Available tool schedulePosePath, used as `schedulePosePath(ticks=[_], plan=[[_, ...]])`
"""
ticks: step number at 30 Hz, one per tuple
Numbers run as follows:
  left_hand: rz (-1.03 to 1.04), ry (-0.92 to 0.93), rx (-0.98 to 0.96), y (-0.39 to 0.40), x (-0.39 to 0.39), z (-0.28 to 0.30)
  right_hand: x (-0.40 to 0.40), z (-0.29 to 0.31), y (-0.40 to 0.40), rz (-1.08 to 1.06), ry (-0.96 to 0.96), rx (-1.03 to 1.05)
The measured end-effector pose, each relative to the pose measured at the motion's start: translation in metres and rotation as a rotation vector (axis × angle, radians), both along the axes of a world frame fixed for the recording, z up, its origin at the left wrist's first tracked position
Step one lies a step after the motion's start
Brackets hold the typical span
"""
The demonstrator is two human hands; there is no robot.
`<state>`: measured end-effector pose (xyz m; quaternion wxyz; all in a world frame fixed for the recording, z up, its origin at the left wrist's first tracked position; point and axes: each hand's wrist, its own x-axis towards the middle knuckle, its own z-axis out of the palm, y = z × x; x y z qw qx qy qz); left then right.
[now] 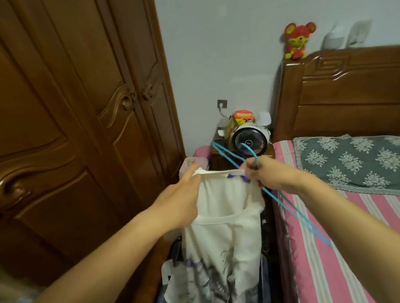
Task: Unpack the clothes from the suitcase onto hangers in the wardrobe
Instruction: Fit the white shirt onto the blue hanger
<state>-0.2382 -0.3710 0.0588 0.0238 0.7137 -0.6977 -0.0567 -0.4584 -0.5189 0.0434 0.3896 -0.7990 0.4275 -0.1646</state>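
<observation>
White dress (224,220) hangs lengthwise over the suitcase (170,251), top edge pinched between left hand (178,199) and right hand (269,174), which also grips the blue hanger (291,206) slanting right; closed wardrobe (75,112) nearer left hand.

White garment (224,220) with purple-grey print, blue hanger (291,206), pink-striped sheet (340,248), grey floral pillow (359,162), brown wardrobe (64,124).

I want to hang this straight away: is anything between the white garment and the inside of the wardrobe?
Yes. The wardrobe doors are closed, left of the white garment that both hands hold.
</observation>
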Motion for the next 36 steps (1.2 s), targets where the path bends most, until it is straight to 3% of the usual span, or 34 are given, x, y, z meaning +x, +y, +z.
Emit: schedulePosePath(ticks=[2, 7, 14, 18, 22, 25, 27, 28, 30, 33, 36], plan=[[0.09, 0.034, 0.148, -0.021, 0.004, -0.009, -0.011, -0.01, 0.004, -0.026, -0.029, 0.096], [0.381, 0.02, 0.417, -0.046, 0.02, -0.05, -0.04, -0.045, 0.018, -0.041, 0.0, -0.023], [0.384, -0.004, 0.431, -0.036, 0.005, -0.065, -0.024, -0.038, 0.069, 0.043, -0.037, 0.084], [0.248, -0.012, 0.315, -0.022, -0.033, -0.037, 0.018, -0.045, 0.075, -0.039, -0.183, 0.06], [0.091, 0.268, 0.121, -0.002, -0.051, -0.003, 0.036, -0.043, 0.079, -0.102, -0.396, 0.098], [-0.021, 0.502, -0.349, 0.02, -0.039, 0.013, 0.025, -0.025, 0.071, -0.142, -0.582, 0.034], [0.091, 0.339, -0.757, 0.026, -0.015, 0.021, 0.015, -0.014, 0.061, -0.164, -0.672, 0.019], [0.182, 0.261, -0.864, 0.026, 0.002, 0.024, 0.01, -0.01, 0.056, -0.187, -0.708, 0.021], [0.336, 0.322, -0.774, 0.02, 0.035, 0.027, 0.003, -0.005, 0.048, -0.226, -0.778, 0.021], [0.341, 0.583, -0.504, 0.006, 0.063, 0.026, -0.003, 0.001, 0.04, -0.236, -0.797, -0.033], [0.347, 0.518, -0.589, -0.001, 0.071, 0.033, -0.012, 0.0, 0.034, -0.267, -0.743, -0.075]])
